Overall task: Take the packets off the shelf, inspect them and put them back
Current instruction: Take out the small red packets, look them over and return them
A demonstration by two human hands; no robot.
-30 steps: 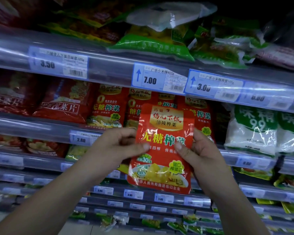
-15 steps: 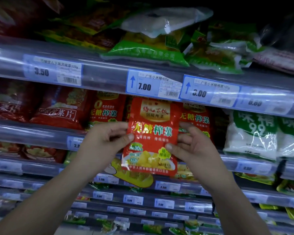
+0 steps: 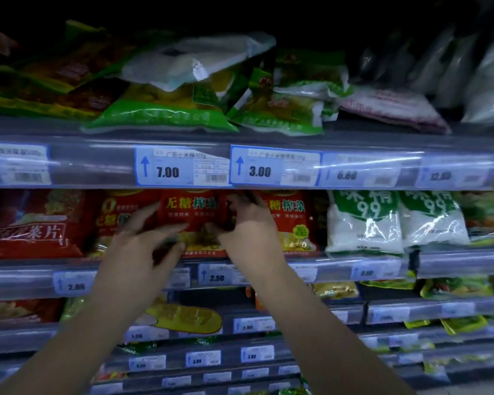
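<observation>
Well, the left hand [image 3: 143,246] pinches the shiny red plastic packet [image 3: 190,212] at its 8 o'clock, the right hand [image 3: 250,229] at 3, fingers curled round it. The packet is on the grey shelf [image 3: 454,263], between other red packets [image 3: 288,220].

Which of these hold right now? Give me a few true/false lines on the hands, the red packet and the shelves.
1. The left hand and the right hand both hold the red packet. True.
2. Green packets lie on the shelf above the red ones. True.
3. The red packet is being slid in among those green packets. False: it is one shelf lower, in line with the other red packets.
4. White bags with green print stand to the right of the red row. True.
5. The price tag right above the held packet reads 12.00. False: that price tag reads 7.00.
</observation>
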